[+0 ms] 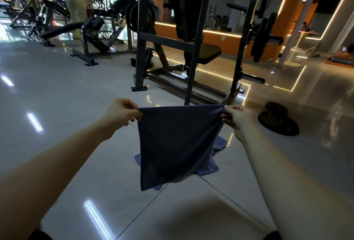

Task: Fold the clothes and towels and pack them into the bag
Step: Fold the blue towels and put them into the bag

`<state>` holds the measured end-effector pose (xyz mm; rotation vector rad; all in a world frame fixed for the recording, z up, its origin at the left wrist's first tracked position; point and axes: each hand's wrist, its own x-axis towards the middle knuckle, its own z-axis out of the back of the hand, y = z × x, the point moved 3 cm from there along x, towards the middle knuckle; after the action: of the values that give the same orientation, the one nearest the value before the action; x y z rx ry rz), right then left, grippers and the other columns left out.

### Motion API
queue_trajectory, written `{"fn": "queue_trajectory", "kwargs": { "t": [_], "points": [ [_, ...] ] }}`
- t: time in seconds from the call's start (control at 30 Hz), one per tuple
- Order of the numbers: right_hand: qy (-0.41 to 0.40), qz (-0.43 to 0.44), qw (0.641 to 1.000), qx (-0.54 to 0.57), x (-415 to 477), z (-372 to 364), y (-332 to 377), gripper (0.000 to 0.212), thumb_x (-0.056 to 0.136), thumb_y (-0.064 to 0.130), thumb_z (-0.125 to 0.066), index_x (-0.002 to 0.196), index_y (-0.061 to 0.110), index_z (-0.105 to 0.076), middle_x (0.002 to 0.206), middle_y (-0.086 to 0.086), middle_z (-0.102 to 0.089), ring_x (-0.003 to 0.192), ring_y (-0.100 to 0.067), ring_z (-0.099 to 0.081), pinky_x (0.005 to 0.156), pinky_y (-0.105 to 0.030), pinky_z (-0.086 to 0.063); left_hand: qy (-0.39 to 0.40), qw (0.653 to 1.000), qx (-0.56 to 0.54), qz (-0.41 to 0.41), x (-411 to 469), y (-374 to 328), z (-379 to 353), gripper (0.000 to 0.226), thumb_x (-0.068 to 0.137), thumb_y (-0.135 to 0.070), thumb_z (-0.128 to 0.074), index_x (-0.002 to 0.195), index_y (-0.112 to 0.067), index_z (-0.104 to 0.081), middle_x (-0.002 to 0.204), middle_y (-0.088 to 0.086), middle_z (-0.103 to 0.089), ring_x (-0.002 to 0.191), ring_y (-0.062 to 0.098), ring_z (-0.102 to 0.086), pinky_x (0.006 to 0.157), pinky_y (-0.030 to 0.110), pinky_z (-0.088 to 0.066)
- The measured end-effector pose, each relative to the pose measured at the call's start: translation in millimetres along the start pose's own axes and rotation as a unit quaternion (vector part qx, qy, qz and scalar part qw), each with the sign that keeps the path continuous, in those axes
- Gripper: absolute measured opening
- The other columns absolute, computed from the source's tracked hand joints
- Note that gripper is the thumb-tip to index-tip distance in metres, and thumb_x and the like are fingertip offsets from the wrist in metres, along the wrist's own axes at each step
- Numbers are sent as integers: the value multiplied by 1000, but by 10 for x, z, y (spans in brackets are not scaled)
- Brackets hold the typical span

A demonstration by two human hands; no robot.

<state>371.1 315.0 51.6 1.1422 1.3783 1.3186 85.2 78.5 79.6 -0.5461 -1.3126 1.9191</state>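
The left hand [122,111] and right hand [237,118] are each pinching a top corner of a dark blue towel [178,144] with curled fingers [227,123], holding it above the floor [76,105], its top edge running left to right and its long axis hanging straight down, just over another blue cloth [208,169].

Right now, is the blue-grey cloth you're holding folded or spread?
Spread: blue-grey cloth hangs flat, left hand and right hand each pinching a top corner.
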Motion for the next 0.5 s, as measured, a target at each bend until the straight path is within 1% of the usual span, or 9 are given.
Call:
{"fn": "queue_trajectory", "kwargs": {
  "t": [0.1, 0.2, 0.3, 0.37, 0.4, 0.43, 0.47, 0.5],
  "points": [
    [24, -22, 999, 25, -14, -38, -6, 6, 96, 13, -66, 99, 9, -64, 93, -11, -69, 70, -14, -70, 65, -26, -57, 10, 998, -46, 41, 35, 62, 52, 12, 88, -5, -71, 81, -11, -63, 78, 9, -67, 71, 15, -55, 57, 26, -43],
    [39, -25, 998, 31, -36, -53, -3, 9, 95, 10, -66, 102, 6, -64, 95, -12, -70, 71, -14, -71, 66, -25, -58, 44, 993, -74, 79, 47, 94, 78, 19, 86, 0, -71, 75, -13, -61, 80, 8, -62, 72, 17, -54, 60, 27, -45],
    [40, -24, 999, 25, -62, -63, 14, 9, 94, 12, -68, 101, 6, -65, 92, -10, -70, 71, -14, -71, 66, -25, -58, 38, 996, -33, 76, 48, 105, 93, 23, 86, 2, -70, 73, -13, -59, 82, 8, -60, 77, 18, -52, 64, 29, -44],
    [63, -23, 998, 17, -103, -80, 89, 10, 94, 14, -68, 100, 8, -65, 86, -7, -68, 62, -11, -65, 58, -22, -54, 14, 998, -4, 59, 48, 88, 118, 23, 86, 0, -71, 73, -13, -59, 81, 7, -60, 78, 18, -50, 64, 28, -41],
    [107, -32, 993, 37, -144, -100, 146, 8, 94, 15, -67, 99, 9, -65, 81, -5, -64, 56, -8, -58, 51, -19, -50, 5, 998, -10, 55, 54, 80, 139, 22, 86, 0, -71, 73, -14, -59, 80, 6, -60, 77, 17, -50, 63, 27, -39],
    [175, -50, 980, 78, -205, -120, 214, 6, 95, 15, -64, 97, 10, -64, 77, -3, -61, 50, -6, -51, 46, -16, -44, 7, 997, -45, 57, 72, 80, 166, 22, 86, -1, -70, 73, -14, -59, 79, 5, -60, 75, 16, -50, 61, 26, -39],
    [249, -73, 958, 121, -270, -127, 288, 5, 96, 16, -60, 95, 12, -62, 75, -1, -60, 46, -5, -46, 42, -13, -40, 23, 992, -104, 65, 87, 78, 197, 22, 87, 0, -68, 74, -15, -59, 77, 4, -60, 73, 15, -51, 58, 24, -39],
    [315, -93, 933, 148, -323, -116, 358, 7, 97, 17, -56, 94, 13, -61, 74, -1, -60, 44, -5, -46, 40, -11, -39, 52, 982, -169, 73, 97, 77, 227, 22, 89, 0, -64, 75, -16, -58, 75, 2, -60, 69, 13, -51, 55, 22, -39]
  ]
}}
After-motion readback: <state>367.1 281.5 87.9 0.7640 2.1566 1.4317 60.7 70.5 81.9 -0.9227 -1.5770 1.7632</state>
